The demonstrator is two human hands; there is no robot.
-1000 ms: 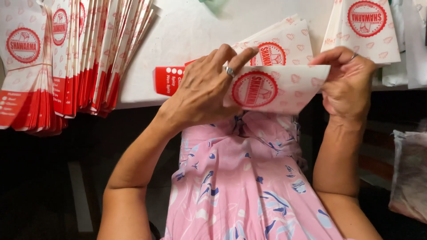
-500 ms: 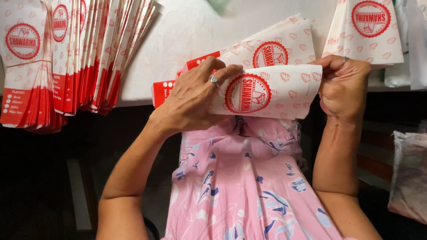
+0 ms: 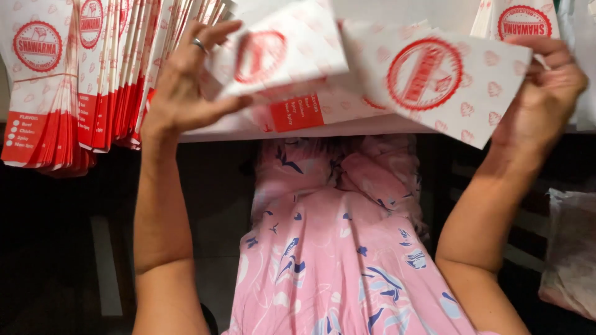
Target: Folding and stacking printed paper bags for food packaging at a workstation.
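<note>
My left hand (image 3: 186,87), with a ring on one finger, grips a white paper bag (image 3: 279,56) printed with a red round stamp; the bag is blurred and sits above the table edge. My right hand (image 3: 543,93) pinches the right end of a second white and red paper bag (image 3: 434,80), held flat and tilted. Under both bags lies another bag with a red strip (image 3: 298,113) on the white table (image 3: 372,15).
A thick row of the same white and red bags (image 3: 68,80) stands fanned at the left of the table. More bags (image 3: 515,18) lie at the top right. A clear plastic bag (image 3: 568,248) hangs at the lower right. My pink flowered dress (image 3: 335,248) fills the middle.
Both hands have risen from the table edge and spread apart. The one bag held between them is now two separate bags, one in each hand.
</note>
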